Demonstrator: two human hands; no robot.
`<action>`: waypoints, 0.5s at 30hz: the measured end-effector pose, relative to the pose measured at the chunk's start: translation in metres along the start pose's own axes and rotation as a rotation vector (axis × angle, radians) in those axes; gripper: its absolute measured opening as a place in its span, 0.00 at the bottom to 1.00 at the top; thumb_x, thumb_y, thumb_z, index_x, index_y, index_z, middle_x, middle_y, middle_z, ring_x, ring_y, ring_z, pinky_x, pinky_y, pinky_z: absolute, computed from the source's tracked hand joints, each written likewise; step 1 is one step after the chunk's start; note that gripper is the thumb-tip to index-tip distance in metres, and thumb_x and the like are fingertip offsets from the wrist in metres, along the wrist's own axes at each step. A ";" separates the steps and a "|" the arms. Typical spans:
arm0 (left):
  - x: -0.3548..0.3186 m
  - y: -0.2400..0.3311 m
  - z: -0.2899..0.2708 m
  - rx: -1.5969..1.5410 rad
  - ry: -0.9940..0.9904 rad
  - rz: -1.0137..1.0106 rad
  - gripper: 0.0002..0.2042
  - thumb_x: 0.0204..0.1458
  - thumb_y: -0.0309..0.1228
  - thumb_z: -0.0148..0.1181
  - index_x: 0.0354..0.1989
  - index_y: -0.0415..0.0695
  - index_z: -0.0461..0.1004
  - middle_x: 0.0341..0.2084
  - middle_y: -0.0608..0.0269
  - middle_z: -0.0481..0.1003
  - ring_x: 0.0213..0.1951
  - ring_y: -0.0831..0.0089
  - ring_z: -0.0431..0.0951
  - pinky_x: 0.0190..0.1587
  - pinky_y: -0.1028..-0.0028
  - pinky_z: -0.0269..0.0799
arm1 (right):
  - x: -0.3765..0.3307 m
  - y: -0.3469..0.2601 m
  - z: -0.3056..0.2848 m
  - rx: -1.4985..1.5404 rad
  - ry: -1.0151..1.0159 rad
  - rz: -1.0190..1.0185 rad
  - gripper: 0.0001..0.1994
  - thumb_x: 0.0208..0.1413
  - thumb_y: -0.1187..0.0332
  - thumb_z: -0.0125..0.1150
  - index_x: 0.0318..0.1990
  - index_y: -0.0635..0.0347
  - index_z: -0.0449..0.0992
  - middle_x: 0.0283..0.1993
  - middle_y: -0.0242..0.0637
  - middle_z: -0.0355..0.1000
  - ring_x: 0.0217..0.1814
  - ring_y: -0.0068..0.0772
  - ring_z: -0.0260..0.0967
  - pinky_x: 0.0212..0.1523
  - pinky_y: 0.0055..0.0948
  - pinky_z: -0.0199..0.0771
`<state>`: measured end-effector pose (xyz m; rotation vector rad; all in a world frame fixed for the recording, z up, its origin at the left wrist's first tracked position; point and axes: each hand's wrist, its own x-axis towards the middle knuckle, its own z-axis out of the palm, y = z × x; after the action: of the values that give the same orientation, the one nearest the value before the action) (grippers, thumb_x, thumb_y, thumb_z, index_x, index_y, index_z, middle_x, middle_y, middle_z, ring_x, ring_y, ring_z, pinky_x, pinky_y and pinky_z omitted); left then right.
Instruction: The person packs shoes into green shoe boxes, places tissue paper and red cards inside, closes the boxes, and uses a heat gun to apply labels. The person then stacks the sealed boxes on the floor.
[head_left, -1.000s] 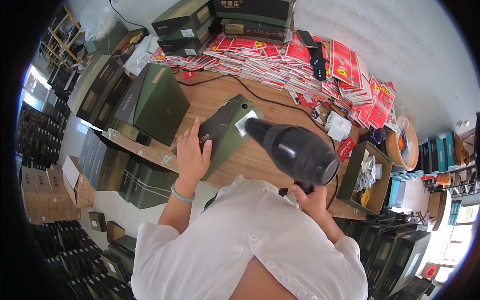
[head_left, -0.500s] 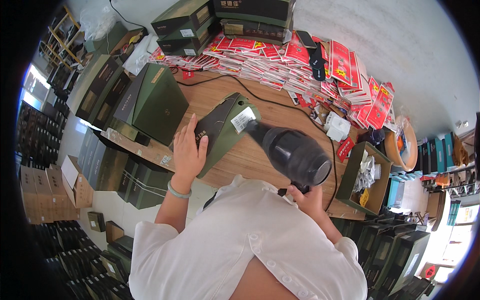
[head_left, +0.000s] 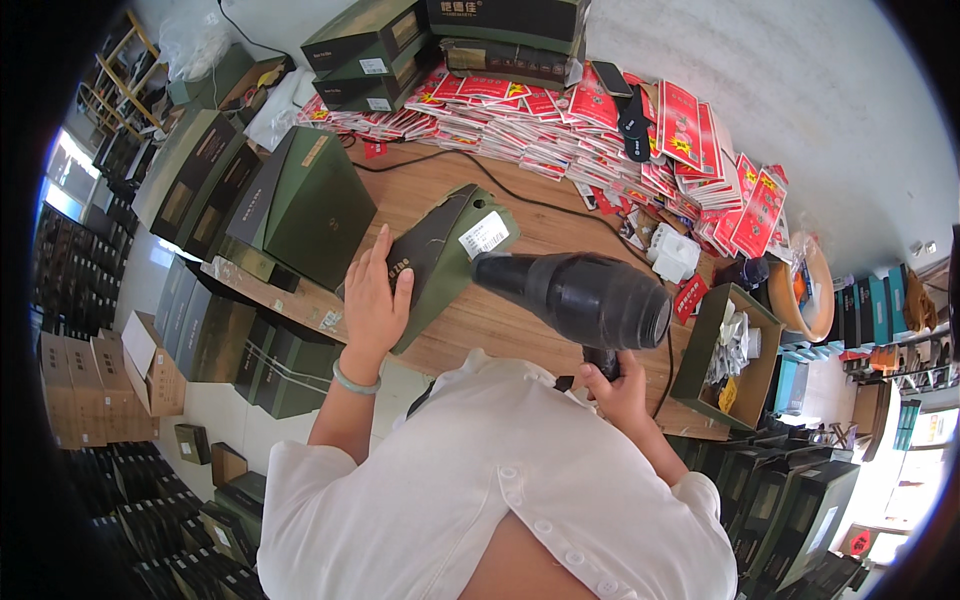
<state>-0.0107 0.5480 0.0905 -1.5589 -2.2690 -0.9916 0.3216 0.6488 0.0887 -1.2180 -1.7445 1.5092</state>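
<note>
My right hand (head_left: pixel 618 385) is closed round the handle of a black hair dryer (head_left: pixel 585 295). The dryer's nozzle points left, right beside a white barcode label (head_left: pixel 483 234) on a dark green shoebox (head_left: pixel 435 262). That shoebox lies tilted on the wooden table, with a round hole near its far end. Flat against the box's left part rests my left hand (head_left: pixel 375 300), fingers stretched out and the thumb apart. A green bracelet (head_left: pixel 357 384) circles my left wrist. Whether the nozzle touches the box I cannot tell.
Another green box (head_left: pixel 318 205) stands left of my left hand. Red-and-white printed packets (head_left: pixel 560 120) lie heaped along the wall, with a phone (head_left: pixel 611 79) on top. A black cord (head_left: pixel 560 207) crosses the wooden table (head_left: pixel 520 330). An open box of small packets (head_left: pixel 730 358) sits at right.
The hair dryer has swung from a slanted position to nearly level, its nozzle lower beside the label and its rear end shifted right. My left hand stays on the shoebox.
</note>
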 end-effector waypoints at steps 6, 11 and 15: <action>0.001 0.000 -0.001 -0.018 -0.023 -0.036 0.27 0.61 0.40 0.47 0.65 0.36 0.58 0.48 0.48 0.72 0.48 0.49 0.70 0.55 0.57 0.62 | 0.005 0.004 0.003 0.034 0.024 -0.035 0.20 0.51 0.65 0.70 0.47 0.65 0.70 0.27 0.31 0.69 0.21 0.18 0.65 0.20 0.21 0.67; 0.000 -0.002 0.000 -0.025 -0.004 -0.027 0.27 0.61 0.40 0.47 0.65 0.36 0.58 0.48 0.47 0.72 0.48 0.49 0.70 0.56 0.57 0.62 | 0.009 -0.004 0.003 0.139 -0.005 0.045 0.21 0.51 0.66 0.69 0.48 0.67 0.69 0.28 0.31 0.69 0.22 0.18 0.66 0.19 0.22 0.67; -0.002 -0.002 0.001 -0.023 0.001 -0.022 0.28 0.61 0.40 0.48 0.65 0.36 0.58 0.48 0.47 0.71 0.49 0.48 0.70 0.56 0.57 0.61 | 0.012 -0.004 0.010 0.137 0.076 0.025 0.19 0.48 0.69 0.71 0.44 0.70 0.73 0.31 0.36 0.75 0.29 0.23 0.74 0.29 0.25 0.75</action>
<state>-0.0119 0.5471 0.0878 -1.5449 -2.2863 -1.0270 0.3067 0.6542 0.0883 -1.2157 -1.5556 1.5489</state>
